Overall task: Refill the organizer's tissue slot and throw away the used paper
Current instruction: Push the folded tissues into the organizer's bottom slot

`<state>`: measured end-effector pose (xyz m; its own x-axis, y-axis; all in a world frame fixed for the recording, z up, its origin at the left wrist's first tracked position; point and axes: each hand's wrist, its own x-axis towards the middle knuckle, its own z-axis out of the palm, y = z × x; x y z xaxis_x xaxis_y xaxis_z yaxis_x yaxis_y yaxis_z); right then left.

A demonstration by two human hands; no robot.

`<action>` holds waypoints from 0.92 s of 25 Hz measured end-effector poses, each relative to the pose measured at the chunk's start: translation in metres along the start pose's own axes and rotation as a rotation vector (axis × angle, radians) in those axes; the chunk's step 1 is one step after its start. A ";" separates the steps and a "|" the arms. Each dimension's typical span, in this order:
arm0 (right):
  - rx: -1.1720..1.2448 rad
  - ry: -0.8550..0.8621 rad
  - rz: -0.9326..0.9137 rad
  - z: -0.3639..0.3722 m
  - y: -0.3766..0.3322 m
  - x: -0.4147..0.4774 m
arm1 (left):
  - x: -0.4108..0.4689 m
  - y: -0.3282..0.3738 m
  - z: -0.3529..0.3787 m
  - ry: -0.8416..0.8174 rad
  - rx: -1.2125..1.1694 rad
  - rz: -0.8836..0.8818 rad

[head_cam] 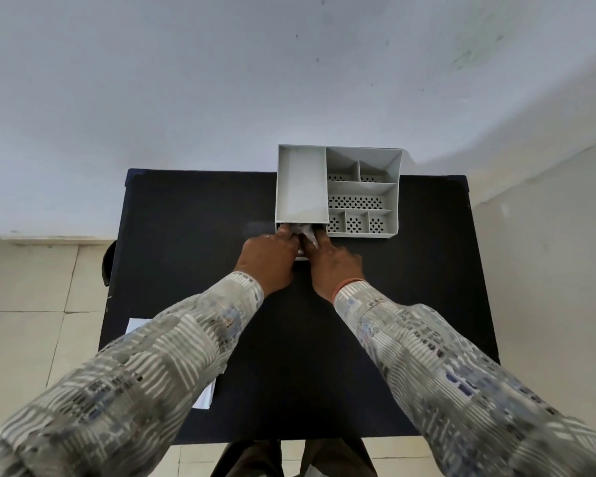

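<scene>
A grey plastic organizer [338, 156] with several perforated compartments stands at the far side of a black table [193, 242]. Its front slot under the long left tray holds white tissue [305, 230]. My left hand [267, 258] and my right hand [331, 261] are side by side at that slot, fingers pinched on the tissue. The fingertips and most of the tissue are hidden inside the opening. A white paper sheet [136, 327] lies near the table's left front edge, largely covered by my left sleeve.
The table stands against a pale wall [221, 80], on a tiled floor [31, 287]. A dark round object [108, 263] pokes out at the table's left edge.
</scene>
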<state>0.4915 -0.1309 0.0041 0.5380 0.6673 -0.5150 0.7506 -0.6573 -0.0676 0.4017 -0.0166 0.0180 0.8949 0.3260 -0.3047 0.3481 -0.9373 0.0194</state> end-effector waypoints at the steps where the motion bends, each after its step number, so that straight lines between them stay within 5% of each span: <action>1: 0.023 -0.016 0.012 -0.005 -0.003 0.005 | -0.006 -0.001 0.005 0.049 -0.005 0.013; 6: 0.057 -0.034 -0.035 -0.022 -0.004 0.010 | -0.018 -0.007 0.025 0.073 0.052 0.040; 10: -0.089 0.225 -0.142 -0.002 -0.002 -0.020 | 0.001 -0.008 0.012 -0.012 0.052 -0.010; 19: 0.049 0.151 -0.027 -0.021 -0.003 0.007 | -0.024 0.003 0.002 0.094 -0.044 0.013; 23: 0.079 0.393 -0.069 -0.020 -0.002 -0.024 | -0.025 0.007 -0.003 -0.030 -0.107 -0.034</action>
<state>0.4846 -0.1385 0.0336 0.6044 0.7839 -0.1421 0.7667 -0.6208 -0.1638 0.3825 -0.0305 0.0290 0.8738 0.3519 -0.3356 0.4074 -0.9066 0.1099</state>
